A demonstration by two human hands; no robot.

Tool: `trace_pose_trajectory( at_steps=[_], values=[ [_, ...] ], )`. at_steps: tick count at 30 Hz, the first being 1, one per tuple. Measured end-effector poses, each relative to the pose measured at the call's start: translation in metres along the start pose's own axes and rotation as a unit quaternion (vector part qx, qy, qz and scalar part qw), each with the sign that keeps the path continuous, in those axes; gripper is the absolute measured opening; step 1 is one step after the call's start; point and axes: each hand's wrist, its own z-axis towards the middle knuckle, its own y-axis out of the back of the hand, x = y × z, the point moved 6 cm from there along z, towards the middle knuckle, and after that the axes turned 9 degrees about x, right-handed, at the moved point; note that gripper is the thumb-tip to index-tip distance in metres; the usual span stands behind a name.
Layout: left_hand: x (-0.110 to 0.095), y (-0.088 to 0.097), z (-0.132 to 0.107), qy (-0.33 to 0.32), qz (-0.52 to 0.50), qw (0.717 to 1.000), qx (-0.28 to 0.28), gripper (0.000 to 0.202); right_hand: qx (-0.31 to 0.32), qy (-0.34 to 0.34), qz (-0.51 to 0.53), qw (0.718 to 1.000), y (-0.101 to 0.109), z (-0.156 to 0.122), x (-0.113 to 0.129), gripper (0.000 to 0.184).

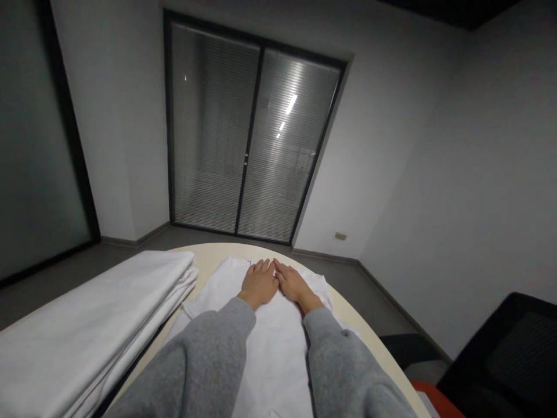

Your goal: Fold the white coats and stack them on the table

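Note:
A white cloth garment (274, 348) lies spread on the pale round table (209, 251), its far end close to the table's far edge. My left hand (260, 283) rests palm down on the far part of the cloth, fingers stretched out. Beside it, my right hand (293, 283) also lies on the cloth, fingers extended and angled to the left, its tips touching or nearly touching the left hand. Both forearms, in grey sleeves, reach over the cloth and hide parts of it.
A thick stack of folded white cloth (96, 325) lies on the table's left side. At the lower right stands a black mesh chair (509, 354), with something orange-red (435, 397) near it. Beyond the table are a glass door with blinds (252, 139) and grey walls.

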Motion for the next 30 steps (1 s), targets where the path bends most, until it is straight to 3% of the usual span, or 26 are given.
trace_pose_trajectory(
  at_steps=[4,8,13,22,26,30],
  values=[
    [0.009,0.001,0.000,0.053,-0.004,0.998,0.012,0.066,0.032,-0.020,-0.006,0.999,-0.007,0.000,-0.007,0.058],
    [0.018,-0.004,0.006,0.073,-0.007,0.996,0.045,0.067,0.052,-0.032,-0.011,0.998,-0.010,-0.003,-0.007,0.059],
    [0.027,-0.005,0.013,0.096,-0.016,0.994,0.043,0.066,0.061,-0.053,-0.020,0.997,-0.007,-0.006,-0.005,0.060],
    [0.034,-0.013,0.018,0.093,-0.055,0.994,0.031,0.065,0.029,-0.082,-0.065,0.994,-0.005,-0.013,0.009,0.057],
    [0.027,0.014,0.001,0.084,-0.094,0.992,0.014,0.064,-0.028,-0.088,-0.111,0.989,0.029,-0.036,0.044,0.056],
    [0.008,0.069,-0.034,0.065,-0.128,0.988,-0.050,0.062,-0.056,-0.063,-0.131,0.988,0.059,-0.078,0.104,0.048]
  ],
)
